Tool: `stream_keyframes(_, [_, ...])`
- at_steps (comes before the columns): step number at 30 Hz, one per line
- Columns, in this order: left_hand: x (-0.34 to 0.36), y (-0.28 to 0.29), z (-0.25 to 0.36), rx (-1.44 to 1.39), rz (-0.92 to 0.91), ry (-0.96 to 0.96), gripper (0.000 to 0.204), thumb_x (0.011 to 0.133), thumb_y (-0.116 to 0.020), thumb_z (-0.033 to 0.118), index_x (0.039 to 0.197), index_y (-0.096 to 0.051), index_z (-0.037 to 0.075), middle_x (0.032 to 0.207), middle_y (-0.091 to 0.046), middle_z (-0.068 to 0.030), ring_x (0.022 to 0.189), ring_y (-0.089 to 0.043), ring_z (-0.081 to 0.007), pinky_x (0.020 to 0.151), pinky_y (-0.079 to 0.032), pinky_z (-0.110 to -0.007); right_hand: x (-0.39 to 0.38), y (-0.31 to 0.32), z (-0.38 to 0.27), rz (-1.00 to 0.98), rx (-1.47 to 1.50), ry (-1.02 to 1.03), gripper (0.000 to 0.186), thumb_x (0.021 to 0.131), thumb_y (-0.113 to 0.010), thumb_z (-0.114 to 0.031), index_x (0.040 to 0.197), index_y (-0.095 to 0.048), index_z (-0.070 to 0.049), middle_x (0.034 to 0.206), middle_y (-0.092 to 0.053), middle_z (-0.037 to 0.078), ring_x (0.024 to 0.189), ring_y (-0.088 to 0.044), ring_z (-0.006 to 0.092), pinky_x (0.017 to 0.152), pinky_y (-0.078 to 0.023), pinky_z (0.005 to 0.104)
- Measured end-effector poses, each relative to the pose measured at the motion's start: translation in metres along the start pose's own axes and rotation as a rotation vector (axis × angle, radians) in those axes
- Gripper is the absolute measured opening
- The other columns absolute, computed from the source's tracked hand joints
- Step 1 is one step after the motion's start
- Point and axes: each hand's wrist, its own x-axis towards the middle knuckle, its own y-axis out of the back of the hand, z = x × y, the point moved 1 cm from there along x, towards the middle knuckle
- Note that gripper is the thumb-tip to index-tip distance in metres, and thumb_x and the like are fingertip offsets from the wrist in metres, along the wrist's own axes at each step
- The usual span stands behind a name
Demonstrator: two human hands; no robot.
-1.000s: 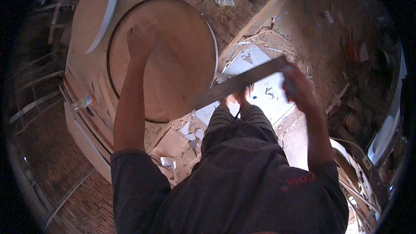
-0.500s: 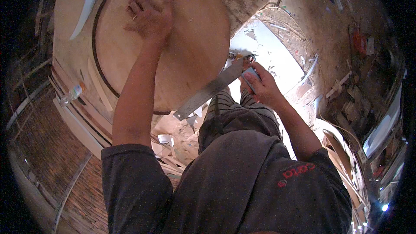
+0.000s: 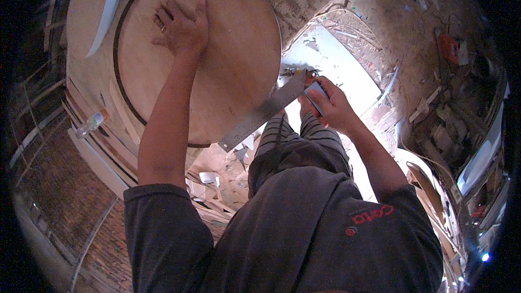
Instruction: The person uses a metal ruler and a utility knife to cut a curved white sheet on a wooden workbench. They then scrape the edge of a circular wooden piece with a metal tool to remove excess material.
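My left hand lies spread on top of a round wooden board, fingers apart, with a ring on one finger. A dark band runs along the board's left edge. My right hand is wrapped around the light blue-grey handle of a handsaw. Its wide metal blade slants down and left from the hand, beside the board's lower right edge. Whether the teeth touch the wood, I cannot tell.
The round board rests on a larger pale panel with a curved white strip on it. A plastic bottle lies at the left beside stacked wood strips. A white sheet and scattered offcuts cover the floor at right.
The round board and my left hand on it sit slightly farther left. My right hand keeps its grip on the handsaw, which has barely moved.
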Motion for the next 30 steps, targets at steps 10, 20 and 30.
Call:
stream_keyframes(10, [-0.001,-0.001,0.0,0.034,0.04,-0.015,0.102,0.1,-0.044,0.08,0.168,-0.033,0.005,0.176,-0.025,-0.0254,0.163,-0.021,-0.0478,0.115,-0.017,-0.088,0.024,0.012,-0.008,-0.134,-0.032,0.087,0.032,0.113,-0.055,-0.027,0.132,-0.057,-0.001,0.071,-0.056,0.001,0.049,-0.048,0.008,0.044,-0.038,0.0268])
stream_keyframes(20, [0.001,-0.007,-0.004,0.083,0.04,-0.017,0.101,0.099,-0.047,0.08,0.167,-0.035,0.007,0.174,-0.029,-0.0229,0.163,-0.024,-0.0449,0.115,-0.02,-0.087,0.048,0.006,-0.023,-0.177,-0.193,0.144,0.029,0.113,-0.055,-0.029,0.123,-0.058,-0.001,0.069,-0.053,0.0,0.05,-0.047,0.0081,0.046,-0.039,0.0263])
stream_keyframes(30, [0.002,-0.001,-0.003,0.09,0.057,-0.007,0.102,0.098,-0.046,0.082,0.168,-0.036,0.007,0.176,-0.027,-0.022,0.164,-0.023,-0.0424,0.116,-0.018,-0.086,0.064,0.015,-0.058,-0.259,-0.16,0.065,0.03,0.114,-0.053,-0.028,0.123,-0.057,0.0,0.069,-0.054,0.001,0.046,-0.046,0.008,0.041,-0.038,0.0267])
